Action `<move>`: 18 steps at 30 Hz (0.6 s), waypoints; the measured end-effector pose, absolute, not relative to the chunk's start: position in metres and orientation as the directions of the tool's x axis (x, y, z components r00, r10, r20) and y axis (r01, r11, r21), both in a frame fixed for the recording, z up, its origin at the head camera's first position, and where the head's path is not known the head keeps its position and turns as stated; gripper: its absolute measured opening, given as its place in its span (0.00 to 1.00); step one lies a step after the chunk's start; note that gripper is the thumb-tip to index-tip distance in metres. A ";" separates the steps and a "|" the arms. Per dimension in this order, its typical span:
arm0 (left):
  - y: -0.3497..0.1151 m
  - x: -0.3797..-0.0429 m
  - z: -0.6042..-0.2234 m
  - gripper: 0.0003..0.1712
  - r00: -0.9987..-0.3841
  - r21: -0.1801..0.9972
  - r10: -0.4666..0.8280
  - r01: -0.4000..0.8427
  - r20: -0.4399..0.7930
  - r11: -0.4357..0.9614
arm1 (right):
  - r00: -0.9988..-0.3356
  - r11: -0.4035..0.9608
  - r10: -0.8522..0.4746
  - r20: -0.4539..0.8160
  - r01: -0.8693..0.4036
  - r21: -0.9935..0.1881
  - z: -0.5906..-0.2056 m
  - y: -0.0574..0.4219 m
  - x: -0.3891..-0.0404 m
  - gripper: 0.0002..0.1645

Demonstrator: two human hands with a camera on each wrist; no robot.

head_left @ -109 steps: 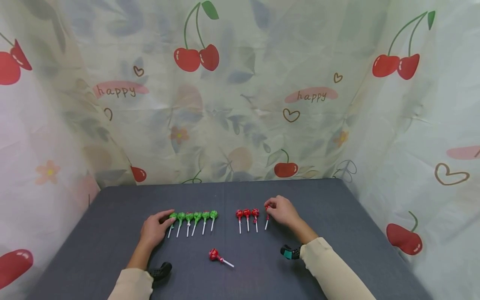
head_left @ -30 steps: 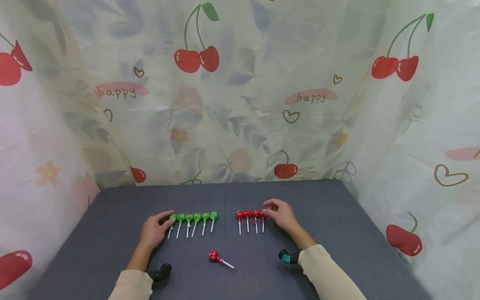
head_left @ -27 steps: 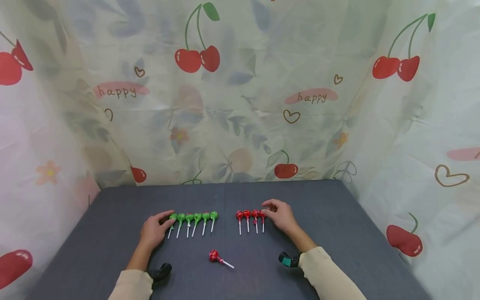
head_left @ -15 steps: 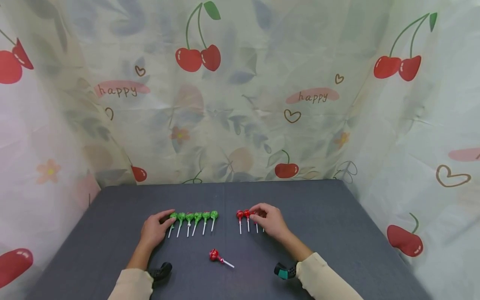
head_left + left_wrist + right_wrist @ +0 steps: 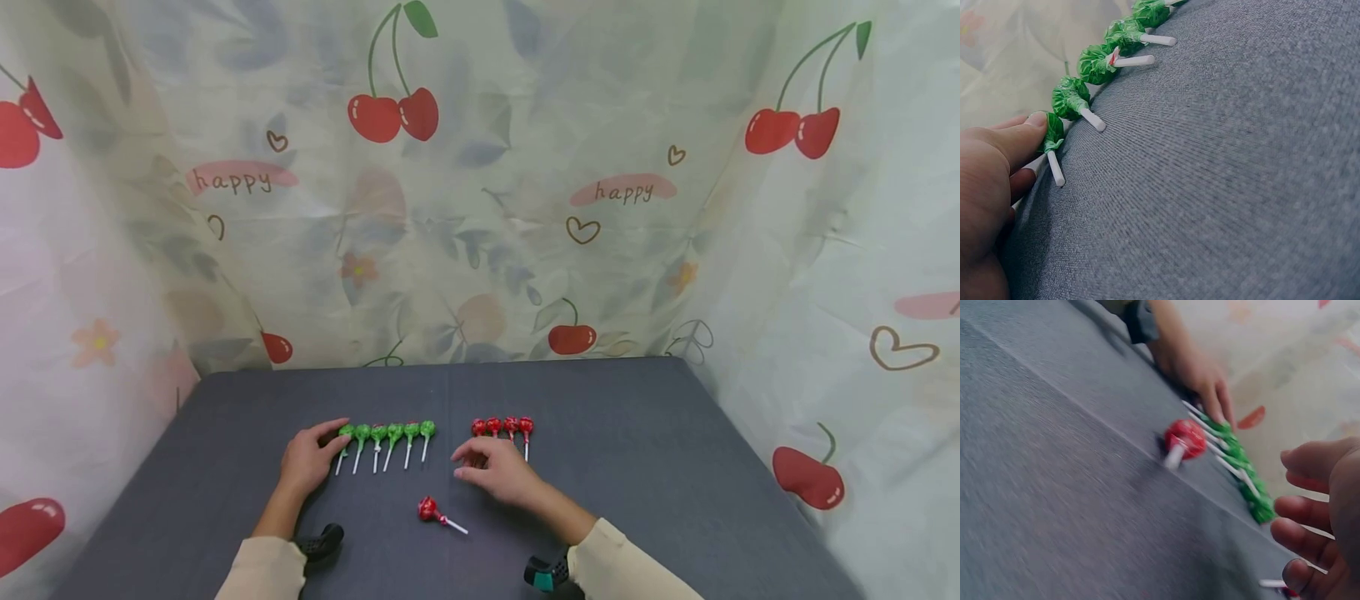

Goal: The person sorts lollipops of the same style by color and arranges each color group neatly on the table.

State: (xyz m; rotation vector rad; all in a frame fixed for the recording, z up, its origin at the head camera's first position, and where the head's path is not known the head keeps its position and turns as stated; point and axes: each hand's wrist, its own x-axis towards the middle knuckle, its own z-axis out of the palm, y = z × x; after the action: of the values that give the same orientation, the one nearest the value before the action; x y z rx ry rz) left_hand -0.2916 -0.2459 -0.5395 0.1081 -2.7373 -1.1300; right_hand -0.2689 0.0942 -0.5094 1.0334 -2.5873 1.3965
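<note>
Several green-wrapped lollipops (image 5: 395, 434) lie in a row on the dark grey cloth, white sticks toward me. At the row's left end my left hand (image 5: 303, 461) pinches the outermost green lollipop (image 5: 1054, 130), thumb on its wrapper and fingers behind. To the right lies a row of red lollipops (image 5: 527, 426), partly hidden by my right hand (image 5: 501, 472). That hand holds nothing; its fingers are spread and loosely bent. A single red lollipop (image 5: 428, 508) lies apart, nearer me, its stick pointing right. It sits in front of the right hand's fingers in the right wrist view.
The cloth-covered table (image 5: 637, 417) ends at the back against a hanging curtain (image 5: 480, 208) printed with cherries, which also closes both sides. Each wrist wears a black strap device (image 5: 546, 573). A crease runs down the middle of the cloth.
The right hand first set the fourth red lollipop against its row, let go, then swept left and toward me, near the single red lollipop. The left hand has stayed at the green row's end.
</note>
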 end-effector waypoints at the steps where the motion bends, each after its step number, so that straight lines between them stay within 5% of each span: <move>1: -0.246 -0.292 -0.540 0.23 -0.981 0.705 -0.135 0.001 0.137 0.709 | -0.770 0.377 -0.557 0.312 -0.568 -0.732 -0.511 0.091 -0.269 0.10; 11: -0.246 -0.291 -0.539 0.23 -0.981 0.708 -0.132 0.008 0.143 0.706 | -0.676 0.382 -0.676 0.293 -0.661 -0.646 -0.520 0.069 -0.260 0.14; 18: -0.246 -0.291 -0.539 0.23 -0.982 0.706 -0.132 0.002 0.135 0.708 | -0.668 0.451 -0.722 0.180 -0.652 -0.609 -0.520 0.061 -0.254 0.15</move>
State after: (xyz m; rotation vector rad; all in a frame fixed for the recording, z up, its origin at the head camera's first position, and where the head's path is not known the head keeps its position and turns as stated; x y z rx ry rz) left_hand -0.2913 -0.2458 -0.5393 0.1052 -2.7383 -1.1326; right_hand -0.2543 0.0613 -0.5204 1.3139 -2.7636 1.0843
